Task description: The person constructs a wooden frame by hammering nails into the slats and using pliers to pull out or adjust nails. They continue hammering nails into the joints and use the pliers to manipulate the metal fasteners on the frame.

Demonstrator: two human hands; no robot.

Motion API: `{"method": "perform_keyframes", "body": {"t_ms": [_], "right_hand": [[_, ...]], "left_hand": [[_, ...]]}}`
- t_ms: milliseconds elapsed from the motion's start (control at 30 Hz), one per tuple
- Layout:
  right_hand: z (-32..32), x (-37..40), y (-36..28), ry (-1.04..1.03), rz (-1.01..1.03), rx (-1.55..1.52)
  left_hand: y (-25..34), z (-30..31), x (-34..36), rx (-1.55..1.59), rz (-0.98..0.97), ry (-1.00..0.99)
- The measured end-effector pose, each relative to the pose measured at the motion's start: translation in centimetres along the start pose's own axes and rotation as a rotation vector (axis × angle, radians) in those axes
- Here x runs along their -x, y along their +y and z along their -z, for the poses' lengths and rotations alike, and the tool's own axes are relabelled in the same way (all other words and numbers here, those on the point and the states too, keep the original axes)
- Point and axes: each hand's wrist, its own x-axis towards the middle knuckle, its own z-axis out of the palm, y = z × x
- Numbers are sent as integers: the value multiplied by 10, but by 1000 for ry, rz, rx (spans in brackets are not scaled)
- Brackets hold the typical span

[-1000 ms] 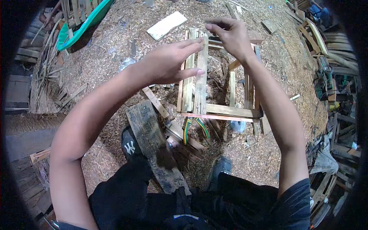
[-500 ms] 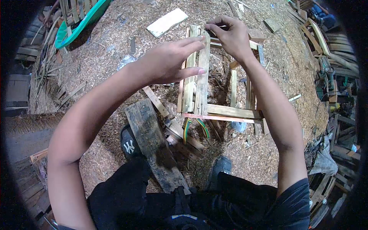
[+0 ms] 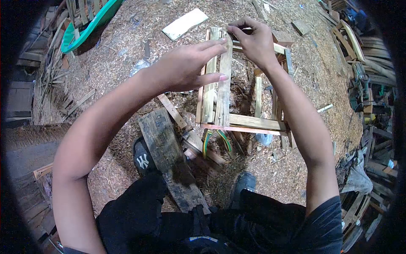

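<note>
A wooden frame of thin slats (image 3: 258, 122) lies on the ground ahead of me. Lengthwise slats (image 3: 224, 93) run along its left side, side by side. My left hand (image 3: 192, 63) rests over these slats with thumb and fingers apart, the fingertips touching the upper part. At the far end of the slats, my right hand (image 3: 251, 40) has thumb and index finger pinched together; what they hold, if anything, is too small to make out.
A thick worn plank (image 3: 167, 152) lies between my feet. Beyond the frame are a pale board (image 3: 185, 24) and a small wood block (image 3: 300, 27). A green curved rim (image 3: 91, 29) is at upper left. Wood scraps (image 3: 359, 46) pile up on the right.
</note>
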Motion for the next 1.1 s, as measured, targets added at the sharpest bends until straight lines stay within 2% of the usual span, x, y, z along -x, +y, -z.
{"method": "perform_keyframes", "body": {"t_ms": [500,600,667,767,1000,1100], "right_hand": [[-4,0,5,-7,-3,-16],[-4,1,6,-52,-9,77],[-10,2,11,71,146,51],[-10,4,10,81,181,18],[-10,5,15,102,225,48],[-9,5,11,71,158,55]], "left_hand": [[3,0,1,8,33,-24],[3,-2,1,-8,36,-10],[2,-4,2,-12,29,0],[2,-3,2,-15,40,-5],[2,-2,1,-35,62,-24],[1,-2,1,-10,75,-49]]}}
